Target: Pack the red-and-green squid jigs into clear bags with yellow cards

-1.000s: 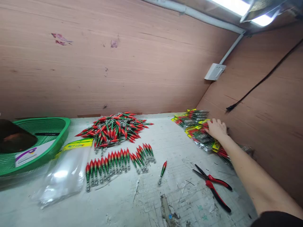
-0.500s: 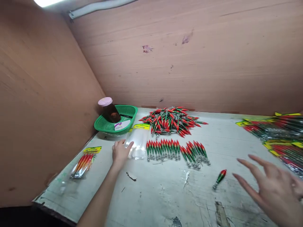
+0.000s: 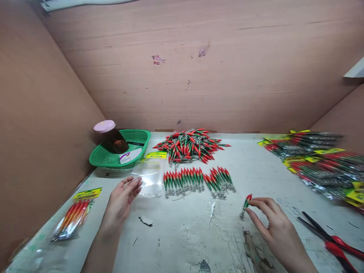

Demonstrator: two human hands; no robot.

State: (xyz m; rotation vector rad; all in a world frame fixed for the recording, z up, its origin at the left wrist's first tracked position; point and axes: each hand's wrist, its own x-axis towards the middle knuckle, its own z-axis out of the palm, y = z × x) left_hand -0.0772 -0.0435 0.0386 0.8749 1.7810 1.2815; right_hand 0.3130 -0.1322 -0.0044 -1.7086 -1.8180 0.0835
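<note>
My right hand pinches a single fishing lure, red at the top and green below, between thumb and fingertips. The lure stands slanted, its silvery hooks at the lower end. On the left, my left hand is closed at the edge of a clear plastic bag, with part of the grip hidden by the fingers. Behind that bag lies another with a yellow header. Between my hands a neat row of lures and a smaller slanted group lie on the table.
A heaped pile of lures lies at the back. A green basket holds a lidded jar. Far left is a packed lure bag. Several filled packs and red-handled scissors lie on the right.
My right hand has moved in and taken hold of the lone lure. My left hand has drawn a clear bag slightly off the stack. The view has turned right, bringing the scissors into sight.
</note>
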